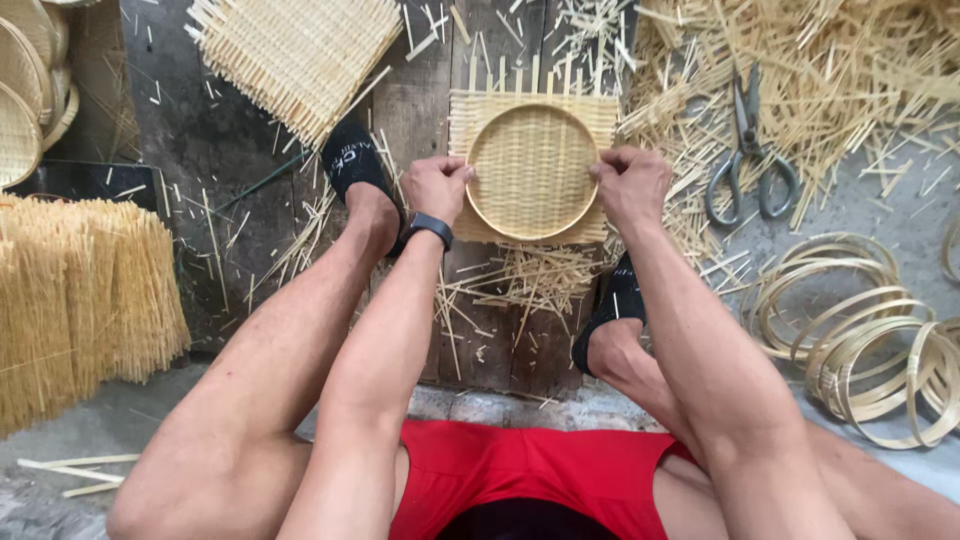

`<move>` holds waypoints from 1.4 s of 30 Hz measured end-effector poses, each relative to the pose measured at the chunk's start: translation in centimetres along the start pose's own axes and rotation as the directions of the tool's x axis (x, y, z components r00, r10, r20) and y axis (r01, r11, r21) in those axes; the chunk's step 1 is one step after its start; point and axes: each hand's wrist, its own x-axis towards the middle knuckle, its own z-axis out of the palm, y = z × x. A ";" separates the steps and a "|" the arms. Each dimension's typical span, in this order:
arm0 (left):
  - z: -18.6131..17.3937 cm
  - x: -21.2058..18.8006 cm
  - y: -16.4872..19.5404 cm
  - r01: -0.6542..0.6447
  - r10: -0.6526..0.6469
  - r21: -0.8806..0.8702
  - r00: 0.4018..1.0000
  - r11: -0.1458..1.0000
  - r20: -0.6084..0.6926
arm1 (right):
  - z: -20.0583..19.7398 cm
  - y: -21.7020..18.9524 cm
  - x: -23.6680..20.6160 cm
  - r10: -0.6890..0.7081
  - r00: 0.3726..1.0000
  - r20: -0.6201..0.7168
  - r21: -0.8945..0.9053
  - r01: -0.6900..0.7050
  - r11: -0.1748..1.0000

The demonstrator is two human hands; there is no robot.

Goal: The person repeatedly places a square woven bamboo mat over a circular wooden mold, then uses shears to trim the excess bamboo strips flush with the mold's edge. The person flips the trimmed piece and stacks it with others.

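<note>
A square woven bamboo mat (480, 112) lies on a wooden board (420, 100), with a round bamboo ring (532, 171) pressed into its middle so it forms a shallow tray. My left hand (436, 187) grips the ring's left edge; a black watch sits on that wrist. My right hand (630, 185) grips the ring's right edge. Both fists are closed on the rim. My feet in black slippers (352, 160) rest on either side of the board.
Scissors (748, 150) lie right of the tray amid bamboo offcuts (850, 70). A pile of bamboo rings (865, 335) sits at right. Another woven mat (295, 50) lies upper left, finished trays (25, 90) far left, bundled strips (80, 290) below them.
</note>
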 end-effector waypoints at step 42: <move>-1.7 2.6 0.7 0.181 -0.165 -0.045 0.955 0.982 0.246 | -2.2 -0.5 1.9 -0.098 0.975 0.199 -0.073 0.115 0.991</move>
